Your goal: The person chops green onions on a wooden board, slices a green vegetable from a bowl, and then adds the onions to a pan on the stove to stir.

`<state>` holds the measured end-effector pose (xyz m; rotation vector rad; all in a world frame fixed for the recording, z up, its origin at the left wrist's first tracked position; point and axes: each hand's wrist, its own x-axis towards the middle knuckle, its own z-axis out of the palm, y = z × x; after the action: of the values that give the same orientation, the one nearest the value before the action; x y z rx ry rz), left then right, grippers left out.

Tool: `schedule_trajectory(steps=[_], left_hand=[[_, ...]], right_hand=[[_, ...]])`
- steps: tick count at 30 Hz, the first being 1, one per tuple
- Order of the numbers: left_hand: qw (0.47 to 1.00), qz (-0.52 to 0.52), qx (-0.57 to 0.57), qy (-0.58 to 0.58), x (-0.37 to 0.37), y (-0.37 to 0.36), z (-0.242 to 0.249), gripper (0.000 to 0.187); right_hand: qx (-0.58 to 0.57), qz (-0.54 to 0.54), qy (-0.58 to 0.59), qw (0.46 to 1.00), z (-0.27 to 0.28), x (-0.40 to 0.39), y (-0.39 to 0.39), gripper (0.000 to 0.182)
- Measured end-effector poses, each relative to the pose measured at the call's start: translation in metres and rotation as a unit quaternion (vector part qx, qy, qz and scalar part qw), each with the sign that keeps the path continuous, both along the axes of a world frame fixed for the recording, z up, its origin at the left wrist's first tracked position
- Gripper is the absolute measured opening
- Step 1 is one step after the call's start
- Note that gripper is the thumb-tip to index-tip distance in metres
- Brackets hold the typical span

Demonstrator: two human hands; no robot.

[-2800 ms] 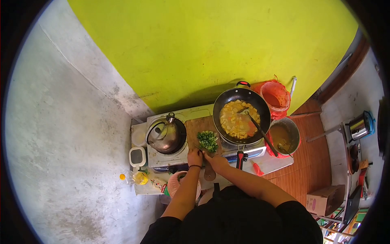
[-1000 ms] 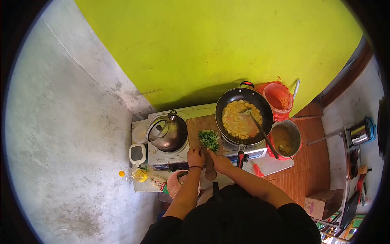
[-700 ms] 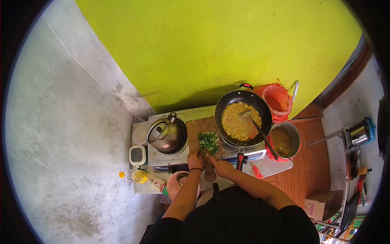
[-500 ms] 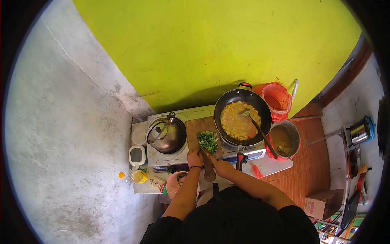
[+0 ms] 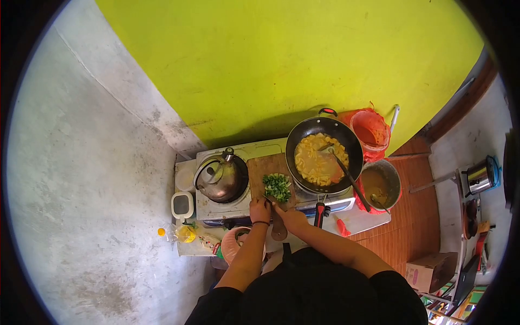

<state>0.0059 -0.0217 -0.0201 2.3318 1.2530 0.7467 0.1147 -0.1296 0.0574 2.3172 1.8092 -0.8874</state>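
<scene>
Chopped greens (image 5: 277,187) lie in a heap on a wooden cutting board (image 5: 261,169) set over the stove. My left hand (image 5: 260,210) is closed at the board's front edge, left of the board's rounded handle (image 5: 279,229). From the other side my right hand (image 5: 290,218) reaches in, its fingers closed close to the left hand. A thin dark object, perhaps a knife, shows between the hands; which hand grips it is too small to tell. Right of the board, a black wok (image 5: 304,130) holds yellow pieces in sauce (image 5: 319,162) and a spatula (image 5: 349,177).
A metal kettle (image 5: 219,180) stands on the left burner. Beyond the wok are a red container (image 5: 370,129) and a pot (image 5: 391,176) with a ladle. A pink basket (image 5: 231,247), a yellow-filled bottle (image 5: 186,234) and a white-lidded container (image 5: 182,206) sit front left.
My right hand has shifted slightly left, closer to my left hand. The rest looks nearly the same.
</scene>
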Motion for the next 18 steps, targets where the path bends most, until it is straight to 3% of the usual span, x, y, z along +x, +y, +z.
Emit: schedule_trajectory(steps=[5,14,18], left_hand=[[0.998,-0.017,0.056,0.000,-0.002,-0.006,0.004,0.019],[0.998,-0.001,-0.038,-0.048,-0.008,0.004,0.006,0.015],[0.999,-0.002,-0.041,-0.031,-0.001,0.013,0.010,0.014]], right_hand=[[0.034,-0.005,0.006,0.999,-0.007,0.006,0.000,0.078],[0.083,-0.039,0.166,0.982,-0.005,0.016,-0.014,0.067],[0.060,-0.030,0.122,0.990,0.006,0.014,-0.016,0.067]])
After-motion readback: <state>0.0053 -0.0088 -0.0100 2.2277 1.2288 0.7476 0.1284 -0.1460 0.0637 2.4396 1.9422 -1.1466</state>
